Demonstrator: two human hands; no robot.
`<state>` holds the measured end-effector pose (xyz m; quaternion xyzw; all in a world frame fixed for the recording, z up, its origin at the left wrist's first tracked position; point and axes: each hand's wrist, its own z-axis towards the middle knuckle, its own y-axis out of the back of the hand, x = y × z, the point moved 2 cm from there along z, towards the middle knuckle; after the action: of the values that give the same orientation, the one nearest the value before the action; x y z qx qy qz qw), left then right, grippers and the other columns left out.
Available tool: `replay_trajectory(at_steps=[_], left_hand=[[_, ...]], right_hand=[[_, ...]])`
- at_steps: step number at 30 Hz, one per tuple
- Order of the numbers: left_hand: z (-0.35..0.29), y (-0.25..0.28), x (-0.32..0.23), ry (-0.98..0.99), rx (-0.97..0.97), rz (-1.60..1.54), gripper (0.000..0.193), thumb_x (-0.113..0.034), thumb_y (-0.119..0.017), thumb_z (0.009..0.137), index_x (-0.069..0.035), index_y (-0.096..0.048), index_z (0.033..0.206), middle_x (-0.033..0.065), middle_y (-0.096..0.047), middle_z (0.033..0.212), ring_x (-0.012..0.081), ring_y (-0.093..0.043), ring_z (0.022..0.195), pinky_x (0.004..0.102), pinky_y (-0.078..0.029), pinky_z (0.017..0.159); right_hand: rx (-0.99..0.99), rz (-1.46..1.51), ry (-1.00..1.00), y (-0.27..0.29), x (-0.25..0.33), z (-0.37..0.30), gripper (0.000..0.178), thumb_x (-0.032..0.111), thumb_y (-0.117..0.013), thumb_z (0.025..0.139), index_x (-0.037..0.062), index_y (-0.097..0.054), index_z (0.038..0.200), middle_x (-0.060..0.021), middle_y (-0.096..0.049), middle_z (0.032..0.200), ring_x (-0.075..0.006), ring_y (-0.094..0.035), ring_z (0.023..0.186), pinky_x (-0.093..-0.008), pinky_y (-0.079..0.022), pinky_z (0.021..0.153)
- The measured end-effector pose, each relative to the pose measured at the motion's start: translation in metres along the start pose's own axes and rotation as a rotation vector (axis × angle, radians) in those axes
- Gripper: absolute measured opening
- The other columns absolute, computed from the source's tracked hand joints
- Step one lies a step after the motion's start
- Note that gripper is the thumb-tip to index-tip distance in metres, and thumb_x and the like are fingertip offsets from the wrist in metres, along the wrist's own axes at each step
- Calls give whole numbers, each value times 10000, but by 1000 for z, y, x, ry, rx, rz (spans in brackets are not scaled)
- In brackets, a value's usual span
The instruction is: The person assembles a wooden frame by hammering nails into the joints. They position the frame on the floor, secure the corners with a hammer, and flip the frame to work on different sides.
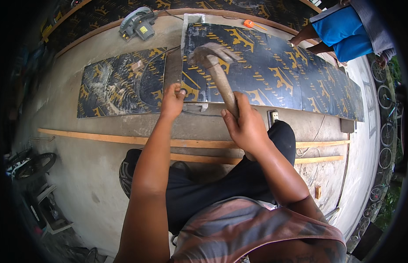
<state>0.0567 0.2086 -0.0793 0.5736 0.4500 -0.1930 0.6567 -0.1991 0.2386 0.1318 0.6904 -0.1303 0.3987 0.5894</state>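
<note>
My right hand [248, 129] is wrapped round the wooden handle of a claw hammer [221, 81]. The hammer's head is raised over a long black panel with gold print [274, 74] and is smeared by motion. At the panel's near left corner my left hand [172, 101] is closed, thumb and fingers pressed together. Whatever sits in that pinch, if anything, is too small to make out. A shorter, dusty black panel [103, 90] lies to the left, with a small wood block [137, 66] on it and a dark cable looping across.
A circular saw [140, 27] rests beyond the panels, and an orange tape measure [248, 23] lies far off. Another person in blue shorts [344, 33] is at the far right. Wooden strips [103, 138] cross the floor before my legs, near a power socket [273, 115].
</note>
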Motion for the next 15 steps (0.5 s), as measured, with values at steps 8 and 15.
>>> replay_trajectory(at_steps=[8, 15], left_hand=[[-8, -13, 6, 381, 78, -364, 400, -344, -637, 1064, -80, -658, 1362, 95, -689, 1272, 223, -659, 1101, 368, -516, 954], [-21, -5, 8, 474, 75, -486, 383, -361, -621, 1077, -116, -669, 1367, 28, -682, 1192, 132, -601, 935, 318, -509, 873]], right_hand=[[304, -260, -30, -30, -28, 14, 390, 140, -623, 982, -12, -401, 1265, -298, -691, 907, -514, -681, 787, -591, -544, 689], [-14, -104, 99, -2, 35, 12, 380, 142, -639, 977, -12, -421, 1247, -288, -702, 911, -492, -697, 822, -575, -555, 695]])
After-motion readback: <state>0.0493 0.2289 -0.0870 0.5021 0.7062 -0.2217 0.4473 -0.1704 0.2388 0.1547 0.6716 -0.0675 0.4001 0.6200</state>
